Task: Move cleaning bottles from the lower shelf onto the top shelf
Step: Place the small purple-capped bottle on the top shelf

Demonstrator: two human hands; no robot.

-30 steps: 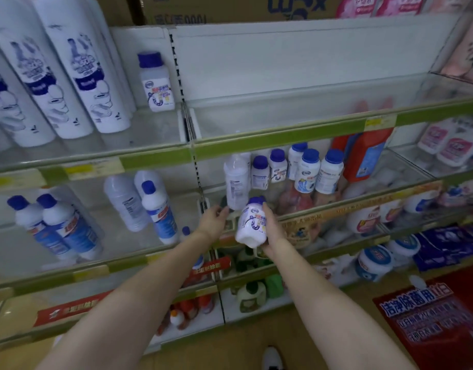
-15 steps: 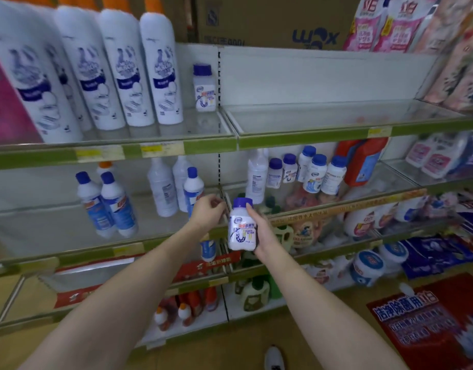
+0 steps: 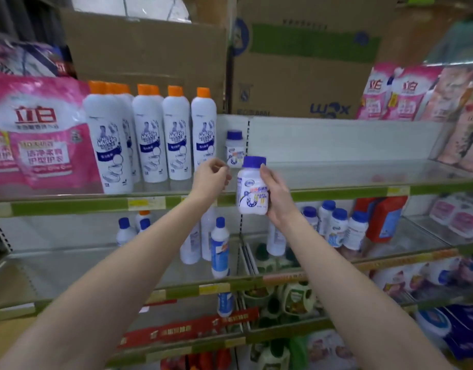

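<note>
Both hands are raised at the centre of the frame, level with the green front edge of the top shelf (image 3: 336, 193). Our right hand (image 3: 276, 194) wraps its fingers round a small white cleaning bottle (image 3: 252, 186) with a blue cap, held upright in front of that edge; the label shows a blue pipe drawing and red Chinese characters too blurred for us to read. Our left hand (image 3: 212, 180) sits just left of the bottle, fingers loosely curled and holding nothing.

Behind them, 1 matching bottle (image 3: 234, 148) stands on the top shelf at the back. To its left we read "Mr Muscle" on a row of tall white bottles (image 3: 176, 134) with orange caps. Pink bags (image 3: 40, 134) at the upper left carry the brand 立白 and 洁净柔顺. A cardboard box (image 3: 304, 70) above shows "wox". On the lower shelf (image 3: 390, 259), right of centre, 4 more blue-capped bottles (image 3: 336, 227) stand together.

Compared with 0.5 s ago, the bottle has risen from lower-shelf height to the top shelf edge, and the view has tilted upward.
</note>
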